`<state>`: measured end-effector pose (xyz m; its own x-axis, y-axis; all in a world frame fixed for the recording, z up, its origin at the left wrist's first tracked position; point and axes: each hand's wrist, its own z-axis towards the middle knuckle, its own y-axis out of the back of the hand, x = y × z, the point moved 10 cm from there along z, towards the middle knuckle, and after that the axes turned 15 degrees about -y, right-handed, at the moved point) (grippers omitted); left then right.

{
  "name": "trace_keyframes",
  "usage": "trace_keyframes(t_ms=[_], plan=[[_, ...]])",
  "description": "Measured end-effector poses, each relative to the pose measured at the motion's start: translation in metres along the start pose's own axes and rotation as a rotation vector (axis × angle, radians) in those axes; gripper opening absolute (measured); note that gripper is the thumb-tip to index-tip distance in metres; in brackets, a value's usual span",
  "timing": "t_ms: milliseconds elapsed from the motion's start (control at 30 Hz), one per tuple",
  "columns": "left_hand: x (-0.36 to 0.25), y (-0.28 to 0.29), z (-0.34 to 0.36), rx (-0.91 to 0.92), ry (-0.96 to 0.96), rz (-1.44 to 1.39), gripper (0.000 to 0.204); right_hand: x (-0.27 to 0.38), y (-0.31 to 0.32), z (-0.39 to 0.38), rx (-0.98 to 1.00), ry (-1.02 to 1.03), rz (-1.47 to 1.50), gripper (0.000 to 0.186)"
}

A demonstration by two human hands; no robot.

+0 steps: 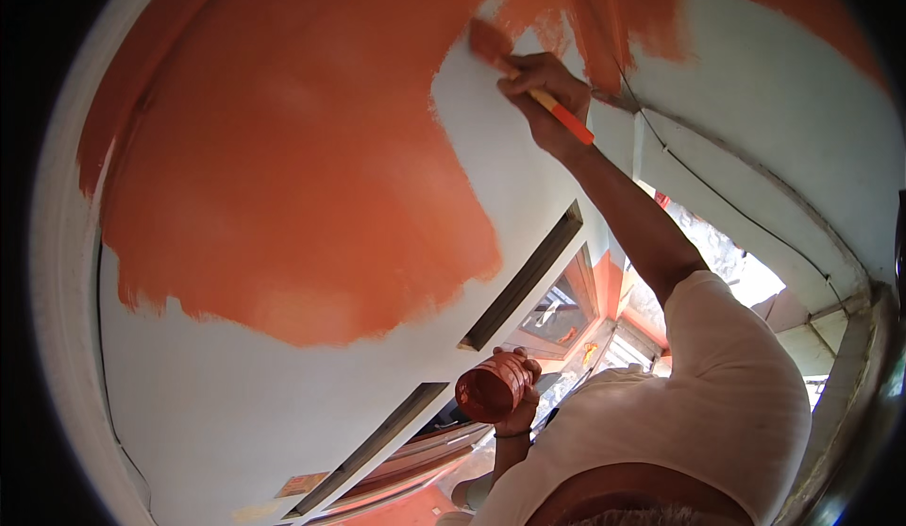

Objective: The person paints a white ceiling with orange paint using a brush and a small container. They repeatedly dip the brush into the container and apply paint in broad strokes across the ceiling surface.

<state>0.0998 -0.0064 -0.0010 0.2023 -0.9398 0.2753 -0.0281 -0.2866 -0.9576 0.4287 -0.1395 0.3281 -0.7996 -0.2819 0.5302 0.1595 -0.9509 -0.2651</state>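
My raised right hand (552, 97) is closed around the handle of a paintbrush (566, 122), yellow with an orange-red end. The brush's bristles (489, 39) are loaded with orange-red paint and meet the white surface at the edge of a broad orange painted area (302, 167). Lower down, my left hand (525, 396) grips a round paint container (489, 389) from its far side. Paint smears coat the container's outside, and its open mouth is tilted toward the view, dark reddish paint inside. A dark band circles my left wrist.
Bare white surface (236, 384) borders the orange coat. Two long dark slots (524, 276) are recessed in it. A thin dark cable (717, 182) runs along the right side. Beyond my arms are a framed window (557, 317) and a bright opening (722, 248).
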Motion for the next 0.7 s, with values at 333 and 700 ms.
trace_keyframes(t_ms=[333,700], plan=[[0.027,-0.035,0.018,0.11,0.08,-0.012,0.073,-0.008,0.021,0.066,0.217,-0.049,0.093,0.011],[0.006,-0.015,0.015,0.021,0.011,0.089,0.058,0.042,0.034,0.108,-0.042,0.632,-0.836,0.019]])
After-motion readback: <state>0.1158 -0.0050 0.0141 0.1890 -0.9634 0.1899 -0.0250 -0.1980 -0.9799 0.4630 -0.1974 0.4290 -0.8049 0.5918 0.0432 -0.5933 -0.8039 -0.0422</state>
